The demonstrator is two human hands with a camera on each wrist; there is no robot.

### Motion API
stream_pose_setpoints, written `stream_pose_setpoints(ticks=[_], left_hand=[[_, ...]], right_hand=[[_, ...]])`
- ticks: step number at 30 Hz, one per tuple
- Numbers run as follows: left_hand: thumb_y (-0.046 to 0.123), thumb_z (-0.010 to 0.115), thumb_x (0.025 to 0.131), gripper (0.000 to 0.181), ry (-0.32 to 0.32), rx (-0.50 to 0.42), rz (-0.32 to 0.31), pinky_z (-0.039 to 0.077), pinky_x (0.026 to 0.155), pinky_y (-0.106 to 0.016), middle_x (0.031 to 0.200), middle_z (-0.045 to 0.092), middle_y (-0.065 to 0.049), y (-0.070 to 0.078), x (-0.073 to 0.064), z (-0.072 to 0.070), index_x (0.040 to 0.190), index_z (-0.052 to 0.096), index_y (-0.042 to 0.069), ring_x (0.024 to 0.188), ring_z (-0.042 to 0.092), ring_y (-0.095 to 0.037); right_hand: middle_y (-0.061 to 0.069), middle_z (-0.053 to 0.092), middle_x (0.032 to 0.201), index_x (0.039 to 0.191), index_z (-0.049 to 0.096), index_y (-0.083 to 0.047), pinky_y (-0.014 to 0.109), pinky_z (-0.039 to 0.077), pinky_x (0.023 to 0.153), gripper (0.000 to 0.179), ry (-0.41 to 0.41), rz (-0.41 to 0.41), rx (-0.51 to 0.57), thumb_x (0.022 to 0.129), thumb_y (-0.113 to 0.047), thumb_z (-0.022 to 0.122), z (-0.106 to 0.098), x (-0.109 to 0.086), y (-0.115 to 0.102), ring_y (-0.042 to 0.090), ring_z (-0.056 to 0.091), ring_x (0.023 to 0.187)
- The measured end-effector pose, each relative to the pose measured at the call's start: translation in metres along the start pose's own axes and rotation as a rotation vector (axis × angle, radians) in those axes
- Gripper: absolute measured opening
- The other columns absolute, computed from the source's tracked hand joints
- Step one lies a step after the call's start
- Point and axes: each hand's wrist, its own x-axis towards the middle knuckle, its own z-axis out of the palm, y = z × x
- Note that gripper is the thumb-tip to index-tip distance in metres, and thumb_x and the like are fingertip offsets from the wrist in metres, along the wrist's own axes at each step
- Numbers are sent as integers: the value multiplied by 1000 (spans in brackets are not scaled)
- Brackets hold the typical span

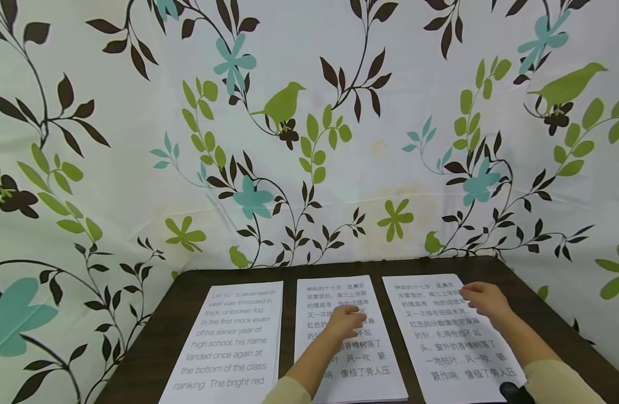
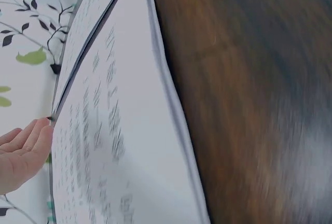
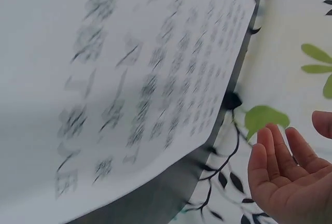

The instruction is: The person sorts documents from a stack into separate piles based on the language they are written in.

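Over the middle stack of printed paper (image 1: 365, 359), my left hand (image 1: 343, 324) hovers with loosely bent fingers and nothing in them. My right hand (image 1: 486, 297) is at the upper right edge of the right-hand paper stack (image 1: 448, 339), also holding nothing. Both stacks carry the same dark Chinese text. In the left wrist view the left hand (image 2: 23, 154) shows relaxed fingers beside the paper's far edge. The right wrist view has the right hand (image 3: 290, 177) palm up to the camera, its fingers slightly bent and the thumb apart.
A third stack, with English text (image 1: 229, 342), lies at the left of the dark wooden table (image 1: 133, 376). Narrow strips of tabletop separate the stacks. Behind the table hangs a white cloth (image 1: 299, 235) printed with leaves and birds. A black item (image 1: 513, 393) sits at the right wrist.
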Motion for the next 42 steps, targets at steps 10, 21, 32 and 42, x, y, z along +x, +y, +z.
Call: stream_pose_setpoints(ticks=[10,21,32,42], left_hand=[[19,58,79,46,90,64,34,47,72,-36,92,57,-10,2,-3,-39,114,47,-8,85,56,-25],[16,55,80,43,179,60,36,44,75,-40,101,53,-19,-9,-6,-74,112,46,-11,92,52,-33],[10,54,77,45,312,107,42,37,81,-51,106,48,-28,-25,-9,-91,112,42,-16,99,44,-44],[12,53,78,45,348,138,12,36,81,-52,108,45,-31,-37,-17,-101,111,42,-17,101,42,-46]], right_hand=[[17,52,105,112,50,-4,40,46,68,63,-31,-105,-35,77,-57,47,50,33,-14,26,54,82],[18,57,91,105,49,10,40,45,65,41,-202,-110,104,83,-24,53,49,-66,-134,30,54,78],[15,59,88,104,51,9,36,46,62,35,-248,-57,202,83,-19,52,75,-81,-140,28,56,75],[16,56,92,107,48,10,40,47,66,40,-318,-25,258,83,-22,53,103,-91,-128,27,56,80]])
